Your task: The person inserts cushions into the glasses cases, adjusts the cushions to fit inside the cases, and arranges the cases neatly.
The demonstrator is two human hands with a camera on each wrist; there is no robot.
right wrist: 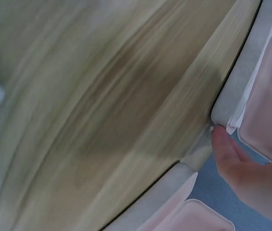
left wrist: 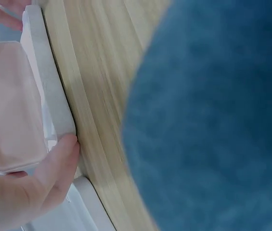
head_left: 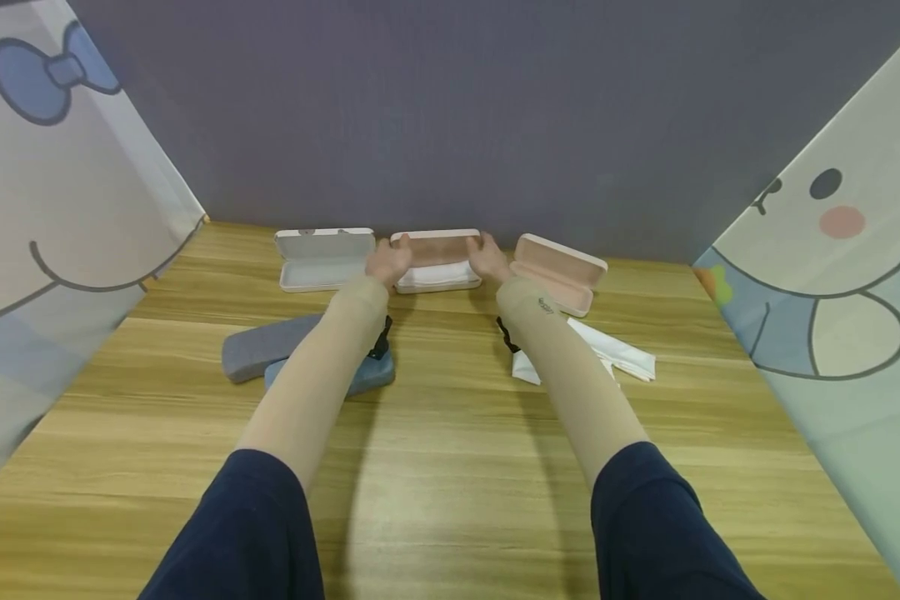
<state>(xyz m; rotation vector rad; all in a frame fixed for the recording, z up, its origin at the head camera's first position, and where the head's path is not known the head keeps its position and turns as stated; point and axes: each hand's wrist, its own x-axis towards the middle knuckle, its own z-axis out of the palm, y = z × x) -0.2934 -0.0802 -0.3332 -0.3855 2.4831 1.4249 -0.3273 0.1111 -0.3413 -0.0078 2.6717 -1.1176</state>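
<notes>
1. Middle case (head_left: 438, 248): pale outside, pink inside, lid up, one white cloth (head_left: 438, 275) in it. It sits on the desk (head_left: 450, 483).
2. Two hands: left hand (head_left: 388, 261) grips its left end, right hand (head_left: 488, 260) grips its right end.
3. Two more open cases: a gray case (head_left: 326, 248) just left, a pink case (head_left: 558, 265) just right of it.
4. In front and left of it: one gray block (head_left: 262, 346), one blue block (head_left: 372, 377).
5. In front and right of it: white cloths (head_left: 624, 355), too covered to count.
</notes>
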